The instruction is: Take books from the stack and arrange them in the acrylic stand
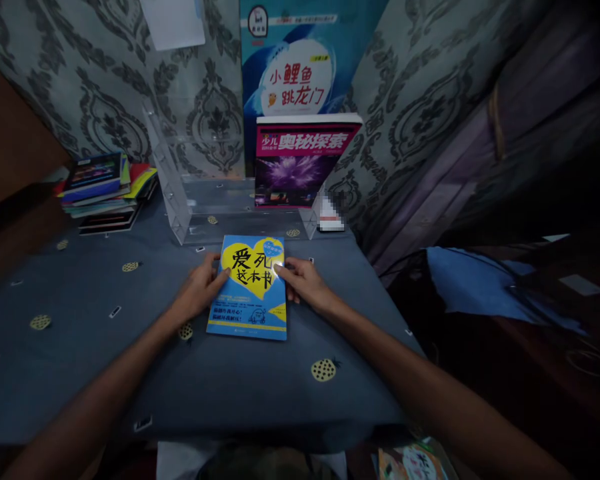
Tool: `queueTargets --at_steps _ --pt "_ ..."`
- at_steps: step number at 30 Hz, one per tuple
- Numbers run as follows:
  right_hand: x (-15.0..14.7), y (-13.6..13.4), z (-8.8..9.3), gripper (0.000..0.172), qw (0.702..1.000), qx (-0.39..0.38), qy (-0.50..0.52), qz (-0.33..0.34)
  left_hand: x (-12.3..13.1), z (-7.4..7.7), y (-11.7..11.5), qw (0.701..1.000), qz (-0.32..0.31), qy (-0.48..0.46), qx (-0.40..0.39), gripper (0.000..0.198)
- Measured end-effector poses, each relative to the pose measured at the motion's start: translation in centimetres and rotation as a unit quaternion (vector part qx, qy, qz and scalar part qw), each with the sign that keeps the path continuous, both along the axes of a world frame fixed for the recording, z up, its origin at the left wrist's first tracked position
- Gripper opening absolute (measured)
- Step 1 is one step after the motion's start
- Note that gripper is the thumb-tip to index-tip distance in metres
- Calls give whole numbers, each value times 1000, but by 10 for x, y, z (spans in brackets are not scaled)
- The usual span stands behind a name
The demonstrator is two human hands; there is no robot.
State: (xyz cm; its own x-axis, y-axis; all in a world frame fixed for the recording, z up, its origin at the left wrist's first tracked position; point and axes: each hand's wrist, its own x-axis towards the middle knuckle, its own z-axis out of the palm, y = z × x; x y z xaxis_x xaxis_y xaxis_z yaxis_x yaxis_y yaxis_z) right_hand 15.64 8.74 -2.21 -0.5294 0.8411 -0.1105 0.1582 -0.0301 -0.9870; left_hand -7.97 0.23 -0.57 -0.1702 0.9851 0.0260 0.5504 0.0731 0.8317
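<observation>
A blue book (247, 313) with a yellow heart and black Chinese lettering on its cover is between my two hands, just in front of a clear acrylic book rack (215, 230). My left hand (203, 283) grips its left edge, thumb on the cover and fingers behind. On the opposite edge my right hand (305, 283) holds it the same way. Whether the book's lower edge touches the table I cannot tell. In the rack, toward the right, stand a purple-and-magenta book (295, 163) and a taller teal book (305, 73) behind it.
A stack of books (103, 187) lies at the back left of the cloth-covered table (80, 353). Right of the rack sits a small white object (331, 217), partly blurred out. Patterned wallpaper rises behind. Beyond the table's right edge are dark clutter and a blue cloth-like item (480, 280).
</observation>
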Motion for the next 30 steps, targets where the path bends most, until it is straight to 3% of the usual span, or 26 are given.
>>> queueTargets --at_steps 1,3,5,7,11,14,18,24,30 --pt "0 1 -1 44 1000 2 -9 -1 0 3 -1 994 -4 111 2 36" --pt "0 3 -1 41 1000 5 -27 -5 3 9 -4 952 -5 304 -21 32" --pt "3 5 -1 35 998 14 -54 -19 8 14 -6 913 0 406 -41 30" --pt "8 8 -1 28 994 51 -89 -42 11 17 -6 896 -3 444 -32 28" --pt "17 10 -3 18 957 229 -156 -84 7 11 8 903 -47 425 47 26" --pt "17 7 -6 21 918 344 -171 -96 2 2 26 914 -83 388 91 28" --pt "10 2 -8 30 881 447 -143 -56 2 -11 42 924 -75 357 114 31" --pt "5 6 -12 40 867 460 -184 55 2 -26 43 929 -53 340 139 37" --pt "4 10 -17 42 874 422 -238 36 -1 -28 45 925 -55 350 139 38"
